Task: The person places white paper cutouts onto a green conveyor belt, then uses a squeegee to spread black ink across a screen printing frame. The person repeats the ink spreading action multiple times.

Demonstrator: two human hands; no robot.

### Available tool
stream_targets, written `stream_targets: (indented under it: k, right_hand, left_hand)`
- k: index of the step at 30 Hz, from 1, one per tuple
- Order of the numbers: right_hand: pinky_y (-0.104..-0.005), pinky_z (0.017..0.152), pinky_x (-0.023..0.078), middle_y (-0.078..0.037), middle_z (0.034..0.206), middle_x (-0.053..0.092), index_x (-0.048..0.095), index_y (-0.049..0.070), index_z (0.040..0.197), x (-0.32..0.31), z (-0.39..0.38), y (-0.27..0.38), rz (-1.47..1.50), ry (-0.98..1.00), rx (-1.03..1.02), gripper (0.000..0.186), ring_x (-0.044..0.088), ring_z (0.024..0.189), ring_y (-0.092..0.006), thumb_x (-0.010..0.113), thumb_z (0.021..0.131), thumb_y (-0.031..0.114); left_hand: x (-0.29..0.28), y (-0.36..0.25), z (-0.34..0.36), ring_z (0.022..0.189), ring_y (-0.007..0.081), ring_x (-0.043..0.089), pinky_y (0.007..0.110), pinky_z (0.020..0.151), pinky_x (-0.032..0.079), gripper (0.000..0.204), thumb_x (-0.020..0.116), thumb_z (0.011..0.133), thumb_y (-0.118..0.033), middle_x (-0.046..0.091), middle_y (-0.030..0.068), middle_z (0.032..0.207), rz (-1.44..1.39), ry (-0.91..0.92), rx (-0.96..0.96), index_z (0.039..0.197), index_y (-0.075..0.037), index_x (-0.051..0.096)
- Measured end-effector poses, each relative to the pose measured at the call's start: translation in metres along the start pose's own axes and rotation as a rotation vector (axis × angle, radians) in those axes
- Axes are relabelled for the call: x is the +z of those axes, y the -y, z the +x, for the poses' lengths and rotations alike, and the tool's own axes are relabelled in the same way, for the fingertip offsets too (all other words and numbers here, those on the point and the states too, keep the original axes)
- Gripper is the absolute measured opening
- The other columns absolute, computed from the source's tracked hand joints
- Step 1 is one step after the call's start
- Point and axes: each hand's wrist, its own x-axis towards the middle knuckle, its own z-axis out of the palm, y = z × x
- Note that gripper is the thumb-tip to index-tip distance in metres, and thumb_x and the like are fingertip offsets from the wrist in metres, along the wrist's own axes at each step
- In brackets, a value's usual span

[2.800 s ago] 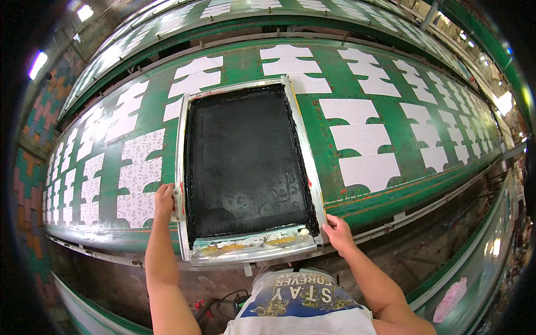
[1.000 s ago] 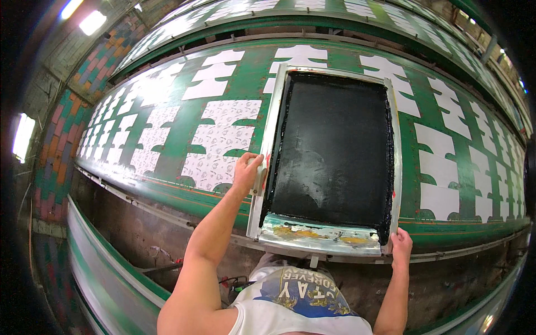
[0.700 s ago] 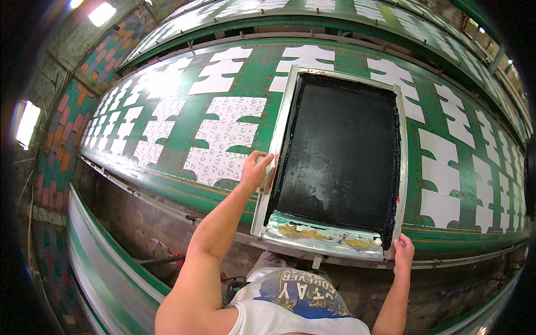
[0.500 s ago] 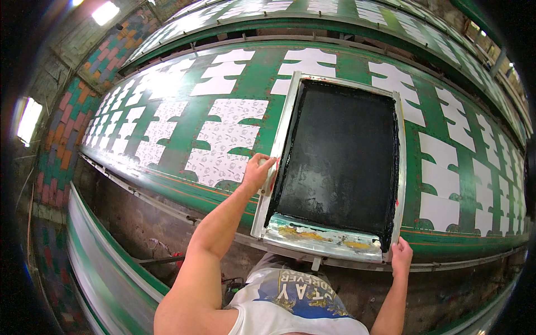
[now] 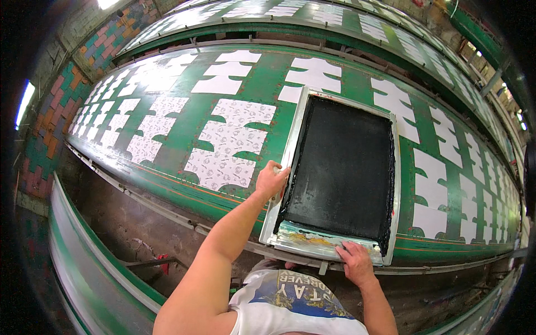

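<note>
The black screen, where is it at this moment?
In the head view, the screen is right of centre, over the green table, with the left hand at its left edge and the right hand at its near edge.

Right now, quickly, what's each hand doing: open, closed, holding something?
Left hand: curled against the left side of the black-meshed frame; grip cannot be told.
Right hand: fingers bent at the frame's near end; open or closed cannot be told.

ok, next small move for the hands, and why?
I'd probably press the near end of the frame lightly with the right hand to steady it: that hand rests there, the left hand touches the left side, and a white piece shows partly covered by the far end, so slipping might disturb it.
</note>
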Motion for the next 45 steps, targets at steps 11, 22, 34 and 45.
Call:
stream_targets:
  k: [11, 22, 34, 45]
  right_hand:
    - [-0.0490, 0.098, 0.055, -0.011, 0.124, 0.076, 0.075, 0.008, 0.126, 0.000, 0.049, 0.020, -0.092, -0.098, 0.053, 0.050, 0.072, 0.113, -0.0338, 0.073, 0.077, -0.001]
    - [-0.0524, 0.088, 0.057, -0.014, 0.099, 0.078, 0.078, 0.012, 0.110, -0.045, 0.119, -0.040, 0.132, 0.603, 0.261, 0.024, 0.075, 0.102, -0.0397, 0.083, 0.086, 0.012]
    - [-0.0528, 0.090, 0.061, -0.017, 0.104, 0.081, 0.078, 0.012, 0.108, -0.082, 0.299, -0.192, 0.068, 0.600, 0.073, 0.032, 0.077, 0.102, -0.0417, 0.089, 0.079, 0.023]
    - [-0.0567, 0.097, 0.061, -0.018, 0.115, 0.078, 0.074, 0.013, 0.112, -0.097, 0.461, -0.319, -0.174, 0.045, 0.114, 0.026, 0.076, 0.112, -0.0426, 0.065, 0.089, 0.005]
  left_hand:
    - [0.002, 0.002, 0.002, 0.112, 0.0477, 0.075, 0.057, 0.097, 0.058, 0.030, 0.066, 0.105, -0.031, 0.078, 0.0271, 0.114, 0.012, -0.004, -0.018, 0.127, -0.011, 0.067]
    - [0.004, 0.003, 0.003, 0.103, 0.0462, 0.077, 0.056, 0.090, 0.058, 0.022, 0.063, 0.106, -0.018, 0.079, 0.0259, 0.110, 0.011, -0.016, -0.003, 0.127, -0.013, 0.069]
    - [0.007, 0.001, 0.005, 0.088, 0.0450, 0.074, 0.054, 0.081, 0.056, 0.019, 0.066, 0.101, -0.016, 0.076, 0.0251, 0.094, 0.076, -0.063, 0.022, 0.119, -0.011, 0.072]
    - [0.006, -0.011, 0.003, 0.075, 0.0251, 0.065, 0.042, 0.073, 0.054, 0.014, 0.068, 0.104, -0.011, 0.069, 0.0150, 0.082, 0.039, -0.044, -0.028, 0.116, -0.006, 0.071]
